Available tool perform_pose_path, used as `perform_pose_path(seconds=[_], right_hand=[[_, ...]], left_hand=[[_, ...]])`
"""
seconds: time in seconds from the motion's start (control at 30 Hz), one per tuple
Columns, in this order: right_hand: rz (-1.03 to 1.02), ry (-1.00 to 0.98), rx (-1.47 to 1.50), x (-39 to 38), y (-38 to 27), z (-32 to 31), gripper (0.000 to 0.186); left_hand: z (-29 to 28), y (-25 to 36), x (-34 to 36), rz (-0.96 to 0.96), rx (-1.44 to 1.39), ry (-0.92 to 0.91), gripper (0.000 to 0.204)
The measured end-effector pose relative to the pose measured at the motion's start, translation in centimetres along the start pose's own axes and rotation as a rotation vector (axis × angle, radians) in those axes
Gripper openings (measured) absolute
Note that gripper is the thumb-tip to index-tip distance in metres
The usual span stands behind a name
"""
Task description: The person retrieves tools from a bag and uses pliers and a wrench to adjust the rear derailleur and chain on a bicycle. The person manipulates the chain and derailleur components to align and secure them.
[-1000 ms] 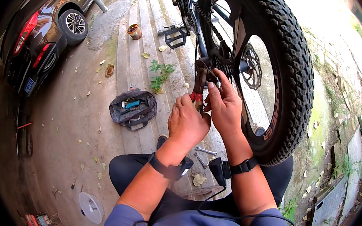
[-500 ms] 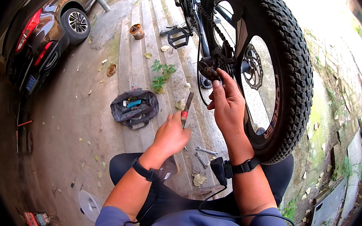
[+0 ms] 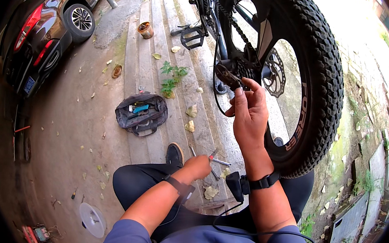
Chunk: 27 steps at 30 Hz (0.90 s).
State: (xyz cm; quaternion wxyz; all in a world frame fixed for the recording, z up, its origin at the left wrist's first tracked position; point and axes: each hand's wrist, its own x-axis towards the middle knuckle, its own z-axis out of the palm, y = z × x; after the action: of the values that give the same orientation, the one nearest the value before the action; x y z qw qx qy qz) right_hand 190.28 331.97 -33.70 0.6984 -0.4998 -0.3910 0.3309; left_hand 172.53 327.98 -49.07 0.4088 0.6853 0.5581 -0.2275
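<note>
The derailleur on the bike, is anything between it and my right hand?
Nothing visible. The right hand is already at the derailleur, fingertips touching it beside the rear wheel. The left hand is low by the steps, at red-handled pliers, clear of the way.

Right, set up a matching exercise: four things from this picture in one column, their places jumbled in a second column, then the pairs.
1. left hand
2. right hand
3. tool bag
4. car

a. open on the concrete steps
b. parked at the upper left
c. low by the knee, on a red-handled tool
d. raised at the bicycle's rear gear mechanism

Pairs: 1-c, 2-d, 3-a, 4-b
</note>
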Motion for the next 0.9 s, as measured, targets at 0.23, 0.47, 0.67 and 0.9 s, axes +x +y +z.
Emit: perform_pose_path(seconds=[0.23, 0.47, 0.67, 0.9], right_hand=[[0.013, -0.017, 0.011, -0.3, 0.1, -0.3, 0.031], [0.022, -0.032, 0.046, -0.6, 0.3, -0.4, 0.032], [0.005, 0.036, 0.068, -0.7, 0.6, -0.1, 0.03], [0.026, 0.052, 0.116, -0.6, 0.9, 0.1, 0.029]], left_hand=[[2.4, -1.9, 1.0, 0.151, 0.149, 0.053, 0.047], [2.6, -1.5, 0.4, 0.138, 0.263, -0.017, 0.033], [-6.7, 2.6, -1.9, 0.389, -0.171, 0.755, 0.022], [-18.2, 10.3, -6.9, 0.809, -0.337, 1.115, 0.017]])
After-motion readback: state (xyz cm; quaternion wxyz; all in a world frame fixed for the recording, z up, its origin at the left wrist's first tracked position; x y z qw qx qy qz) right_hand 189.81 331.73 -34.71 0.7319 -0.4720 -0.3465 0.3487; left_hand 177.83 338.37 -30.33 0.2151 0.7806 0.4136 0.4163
